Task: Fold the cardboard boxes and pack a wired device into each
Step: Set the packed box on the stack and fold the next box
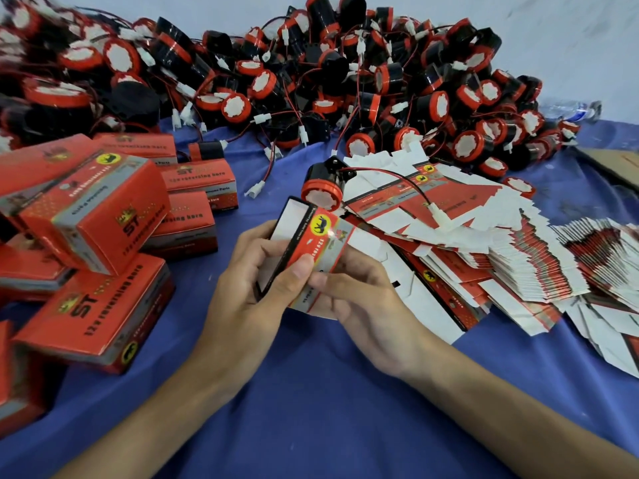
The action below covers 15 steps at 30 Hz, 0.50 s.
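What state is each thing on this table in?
Box in hand: partly folded, one end open.
Left hand: grips the box.
Right hand: pinches the box.
Flat blanks: unfolded, stacked.
Lone device: unpacked, lying on those blanks.
Finished boxes: closed, piled.
Device heap: unpacked.

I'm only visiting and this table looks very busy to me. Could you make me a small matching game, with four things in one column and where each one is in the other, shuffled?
Things
1. closed boxes
2. flat box blanks
3. heap of wired devices
4. half-folded box

Places
A. gripped between the left hand and the right hand
B. piled along the far side of the blue cloth
C. stacked at the left
D. fanned out at the right

Pairs: 1-C, 2-D, 3-B, 4-A
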Each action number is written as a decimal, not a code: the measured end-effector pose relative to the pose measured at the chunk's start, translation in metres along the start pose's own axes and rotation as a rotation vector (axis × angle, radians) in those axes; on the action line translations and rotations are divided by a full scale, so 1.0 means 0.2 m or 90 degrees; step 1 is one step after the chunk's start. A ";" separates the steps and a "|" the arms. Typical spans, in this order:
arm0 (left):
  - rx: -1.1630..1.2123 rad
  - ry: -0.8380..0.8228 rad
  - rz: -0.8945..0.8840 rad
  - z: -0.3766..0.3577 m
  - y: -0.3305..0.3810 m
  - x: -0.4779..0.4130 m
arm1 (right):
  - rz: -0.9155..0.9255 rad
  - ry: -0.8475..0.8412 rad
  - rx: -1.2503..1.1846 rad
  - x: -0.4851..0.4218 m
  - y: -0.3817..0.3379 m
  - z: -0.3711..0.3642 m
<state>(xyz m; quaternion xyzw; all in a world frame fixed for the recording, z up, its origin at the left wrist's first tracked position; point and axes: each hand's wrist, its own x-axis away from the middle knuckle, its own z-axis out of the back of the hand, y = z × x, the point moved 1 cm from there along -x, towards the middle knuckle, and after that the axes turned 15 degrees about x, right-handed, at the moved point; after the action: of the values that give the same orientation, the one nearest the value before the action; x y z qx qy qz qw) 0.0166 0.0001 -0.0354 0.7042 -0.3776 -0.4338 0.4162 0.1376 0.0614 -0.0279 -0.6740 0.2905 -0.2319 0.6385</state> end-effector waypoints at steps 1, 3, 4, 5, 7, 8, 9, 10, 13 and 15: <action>0.002 -0.002 -0.002 0.00 0.00 0.00 | 0.002 -0.001 -0.018 -0.01 0.00 0.00; 0.001 -0.006 -0.007 0.00 -0.01 0.00 | 0.008 -0.003 -0.027 -0.01 0.00 0.01; -0.004 -0.010 -0.008 0.00 -0.01 0.00 | 0.010 -0.007 -0.017 -0.01 0.00 0.01; -0.015 -0.016 -0.010 -0.01 -0.02 0.01 | 0.013 -0.007 0.006 -0.01 0.00 0.01; -0.041 -0.035 -0.008 -0.01 -0.04 0.02 | 0.016 0.013 0.060 -0.01 0.01 0.01; -0.046 -0.046 -0.008 -0.01 -0.04 0.02 | 0.017 0.025 0.078 -0.01 0.01 0.01; -0.048 -0.055 -0.011 -0.02 -0.05 0.02 | 0.019 0.034 0.092 0.00 0.00 0.02; -0.047 -0.061 -0.020 -0.02 -0.06 0.02 | 0.024 0.039 0.105 0.00 0.00 0.02; -0.045 -0.071 -0.064 -0.04 -0.09 0.02 | 0.046 0.054 0.130 0.00 0.01 0.02; -0.060 -0.064 -0.112 -0.03 -0.10 0.02 | 0.058 0.058 0.129 -0.01 0.01 0.02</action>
<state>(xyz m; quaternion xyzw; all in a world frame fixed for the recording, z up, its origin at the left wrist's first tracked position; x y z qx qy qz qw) 0.0267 0.0052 -0.0530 0.6913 -0.3140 -0.5210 0.3900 0.1391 0.0657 -0.0301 -0.5806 0.3247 -0.2615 0.6993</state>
